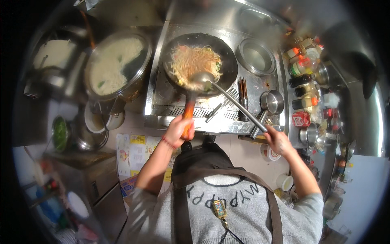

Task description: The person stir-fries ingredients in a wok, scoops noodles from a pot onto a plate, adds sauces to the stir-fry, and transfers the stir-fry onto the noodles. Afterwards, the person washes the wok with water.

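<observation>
A dark wok (pixel 227 68) sits at the back of the steel stove, with noodles (pixel 198 61) and bits of vegetable in it. My left hand (pixel 179 129) is closed around the wok's orange-red handle (pixel 189 111), on the near side. In my right hand (pixel 278 141) is the end of a long-handled metal ladle (pixel 240 106); its bowl lies face down against the near part of the noodles, close to the wok's handle. The noodles and the ladle's bowl are slightly blurred.
Left of the stove stands a large pot (pixel 114 65) of pale, cloudy contents. On the stove's right are a round pan of liquid (pixel 256 57), a small saucepan (pixel 272 102) and a bamboo brush (pixel 243 91). Seasoning bottles (pixel 301 80) and a red can (pixel 301 118) line the right side.
</observation>
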Demonstrator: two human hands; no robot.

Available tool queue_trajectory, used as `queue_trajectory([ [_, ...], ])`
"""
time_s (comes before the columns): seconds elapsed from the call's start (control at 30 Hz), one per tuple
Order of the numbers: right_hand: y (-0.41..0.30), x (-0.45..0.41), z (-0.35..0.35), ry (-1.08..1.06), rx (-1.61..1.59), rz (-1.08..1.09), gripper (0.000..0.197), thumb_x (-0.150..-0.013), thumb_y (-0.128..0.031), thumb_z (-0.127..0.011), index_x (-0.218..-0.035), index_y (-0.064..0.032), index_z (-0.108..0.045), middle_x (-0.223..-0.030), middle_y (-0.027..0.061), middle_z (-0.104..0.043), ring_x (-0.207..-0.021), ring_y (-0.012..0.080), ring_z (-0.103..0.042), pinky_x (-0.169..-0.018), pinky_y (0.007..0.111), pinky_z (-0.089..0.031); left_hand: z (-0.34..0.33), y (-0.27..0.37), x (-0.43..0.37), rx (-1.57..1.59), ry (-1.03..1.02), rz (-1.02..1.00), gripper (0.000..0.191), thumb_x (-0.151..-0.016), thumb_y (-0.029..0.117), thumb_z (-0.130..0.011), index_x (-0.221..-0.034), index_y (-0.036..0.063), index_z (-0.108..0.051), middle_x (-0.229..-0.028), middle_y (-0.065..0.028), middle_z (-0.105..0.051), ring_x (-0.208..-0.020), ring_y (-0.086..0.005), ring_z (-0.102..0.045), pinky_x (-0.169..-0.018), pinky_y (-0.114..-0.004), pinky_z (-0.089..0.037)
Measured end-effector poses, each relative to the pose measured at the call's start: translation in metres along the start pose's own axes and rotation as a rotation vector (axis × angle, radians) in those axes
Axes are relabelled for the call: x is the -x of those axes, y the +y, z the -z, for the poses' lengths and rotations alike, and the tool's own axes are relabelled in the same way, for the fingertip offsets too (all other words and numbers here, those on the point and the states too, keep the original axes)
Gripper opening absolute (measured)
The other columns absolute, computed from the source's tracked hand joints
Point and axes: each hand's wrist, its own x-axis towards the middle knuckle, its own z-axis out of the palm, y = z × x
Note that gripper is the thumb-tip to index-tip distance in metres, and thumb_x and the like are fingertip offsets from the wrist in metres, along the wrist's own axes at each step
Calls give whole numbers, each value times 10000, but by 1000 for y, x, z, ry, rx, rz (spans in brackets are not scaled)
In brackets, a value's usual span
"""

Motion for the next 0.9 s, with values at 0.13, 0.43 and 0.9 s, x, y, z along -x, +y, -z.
queue_trajectory([
  [0.13,8,-38,30,99,152,54,331,-867,-249,-497,-1180,-142,-484,-882,195,-618,-820,371,-595,-692,450,-482,-4,7,-1,-108,-3,28,132,-821,111,-557,-822,8,-475,-638,-62,-489,-467,-131,-472,-388,-266,-382],
  [0.43,-7,-27,41,-13,-828,-184,361,-931,-263,-394,-1229,-64,-435,-528,-6,-418,-351,65,-374,-296,209,-303,-14,-7,26,91,-9,81,92,-836,98,-532,-824,27,-475,-623,-77,-476,-461,-142,-465,-391,-257,-375],
  [0.9,-1,10,30,-13,190,-5,367,-845,-229,-536,-1201,-148,-495,-841,175,-630,-778,324,-626,-700,417,-490,-9,8,28,48,-103,102,107,-831,93,-542,-849,22,-464,-638,-69,-479,-468,-148,-471,-395,-283,-392],
])
